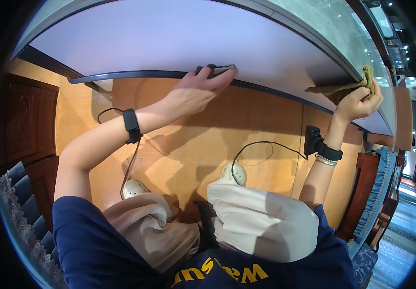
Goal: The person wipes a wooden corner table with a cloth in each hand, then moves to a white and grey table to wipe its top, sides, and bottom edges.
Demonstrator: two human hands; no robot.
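A large pale panel [169,38] with a dark lower rim stretches across the top of the view. My left hand [193,94] is closed at that rim, near its middle, around a small dark thing [215,71] with a light edge; its kind is not clear. Toward the panel's right end, my right hand [357,102] grips an olive-brown cloth [369,77]. Part of the cloth sticks up above the fingers, and another part lies along the panel to the left.
Glass [333,24] lies beyond the panel's upper edge. Below is a wooden floor [184,144] with a thin black cable [261,143]. A dark wooden cabinet [25,115] stands at left; chairs with blue frilled covers [374,192] flank me.
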